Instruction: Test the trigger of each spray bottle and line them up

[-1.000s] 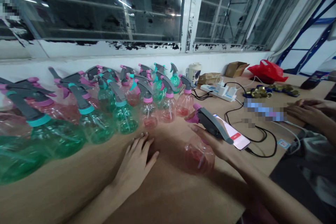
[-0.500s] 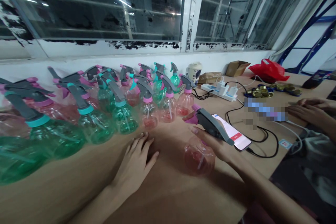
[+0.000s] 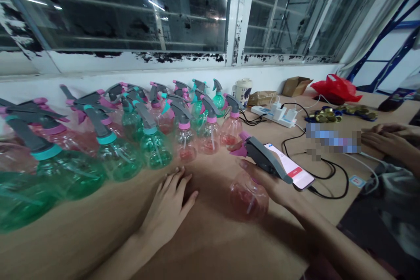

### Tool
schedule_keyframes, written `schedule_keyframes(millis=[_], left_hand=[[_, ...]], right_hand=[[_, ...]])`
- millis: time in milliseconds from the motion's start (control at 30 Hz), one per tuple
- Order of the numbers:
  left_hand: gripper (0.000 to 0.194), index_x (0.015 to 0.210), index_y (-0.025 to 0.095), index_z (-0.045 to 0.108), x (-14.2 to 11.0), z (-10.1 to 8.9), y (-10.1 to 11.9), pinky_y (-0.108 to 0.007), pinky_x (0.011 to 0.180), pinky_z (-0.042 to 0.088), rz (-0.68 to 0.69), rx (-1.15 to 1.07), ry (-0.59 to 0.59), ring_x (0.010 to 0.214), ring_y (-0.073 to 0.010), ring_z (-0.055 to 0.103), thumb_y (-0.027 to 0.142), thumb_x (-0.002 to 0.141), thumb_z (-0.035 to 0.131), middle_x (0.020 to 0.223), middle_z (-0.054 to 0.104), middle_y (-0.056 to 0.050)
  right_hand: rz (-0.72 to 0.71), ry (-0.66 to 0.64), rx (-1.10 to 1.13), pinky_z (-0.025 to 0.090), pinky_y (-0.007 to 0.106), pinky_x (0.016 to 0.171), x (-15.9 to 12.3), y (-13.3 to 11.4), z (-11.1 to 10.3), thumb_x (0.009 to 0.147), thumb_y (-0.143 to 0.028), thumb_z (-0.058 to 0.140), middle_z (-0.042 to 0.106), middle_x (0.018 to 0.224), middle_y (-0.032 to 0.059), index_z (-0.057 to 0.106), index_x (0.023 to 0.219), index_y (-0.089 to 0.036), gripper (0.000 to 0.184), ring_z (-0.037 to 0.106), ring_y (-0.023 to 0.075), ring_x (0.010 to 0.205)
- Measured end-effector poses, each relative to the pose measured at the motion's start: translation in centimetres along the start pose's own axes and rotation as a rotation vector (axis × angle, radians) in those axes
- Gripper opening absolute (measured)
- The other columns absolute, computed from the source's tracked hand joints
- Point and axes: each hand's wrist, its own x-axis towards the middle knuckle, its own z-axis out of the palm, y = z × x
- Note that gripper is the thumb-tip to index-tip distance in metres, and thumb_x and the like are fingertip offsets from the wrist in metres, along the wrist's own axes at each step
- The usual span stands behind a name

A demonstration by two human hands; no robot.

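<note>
My right hand (image 3: 267, 183) is wrapped round the neck of a pink spray bottle (image 3: 248, 199) with a grey trigger head (image 3: 264, 159), holding it just above the wooden table (image 3: 210, 245). My left hand (image 3: 169, 208) lies flat on the table with its fingers spread, holding nothing, a little in front of a row of several pink and green spray bottles (image 3: 154, 144).
A phone (image 3: 290, 170) on a black cable lies right of the held bottle. Behind it are a power strip (image 3: 274, 113), a white jar (image 3: 243, 89), a cardboard box (image 3: 295, 85), a red bag (image 3: 334, 89) and gold caps (image 3: 323, 116). Another person's hands (image 3: 387, 140) rest at the right edge.
The pink bottle in my right hand has shifted very slightly; my left hand has stayed flat in place.
</note>
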Motion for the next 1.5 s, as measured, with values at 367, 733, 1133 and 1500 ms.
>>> schedule_keyframes(millis=[367,733,1133,1500], left_hand=[[0.043,0.118,0.013,0.054,0.0,0.1,-0.1,-0.05,0.096,0.04,0.0,-0.005,0.012,0.121,-0.0304,0.047,0.043,0.095,0.034,0.128,0.053,-0.015],[0.041,0.119,0.013,0.055,-0.1,0.2,-0.1,-0.049,0.097,0.039,0.0,-0.012,0.018,0.121,-0.0298,0.046,0.042,0.095,0.036,0.129,0.053,-0.015],[0.042,0.119,0.013,0.055,0.0,0.0,0.0,-0.049,0.097,0.039,-0.006,-0.004,0.006,0.121,-0.03,0.046,0.042,0.095,0.035,0.128,0.053,-0.015],[0.04,0.12,0.013,0.054,0.0,-0.1,0.0,-0.051,0.097,0.039,-0.009,-0.027,-0.01,0.122,-0.0305,0.045,0.04,0.095,0.037,0.13,0.052,-0.016]], right_hand=[[0.015,-0.023,-0.047,0.036,0.024,0.049,0.6,0.6,-0.2,0.079,-0.034,0.059,0.049,0.059,-0.0046,0.057,0.074,-0.021,0.014,0.046,0.0111,0.052],[-0.059,-0.012,0.002,0.04,0.024,0.055,0.2,-0.3,0.1,0.081,-0.033,0.058,0.053,0.071,-0.0037,0.051,0.08,-0.023,0.012,0.05,0.0125,0.062],[0.004,-0.018,0.005,0.047,0.029,0.067,-0.1,-0.8,-0.1,0.08,-0.033,0.057,0.063,0.084,-0.001,0.058,0.104,-0.027,0.025,0.059,0.0177,0.074],[-0.006,0.0,0.003,0.042,0.027,0.056,-0.2,-0.3,0.1,0.08,-0.033,0.058,0.058,0.078,-0.0018,0.058,0.1,-0.027,0.02,0.052,0.0147,0.063]])
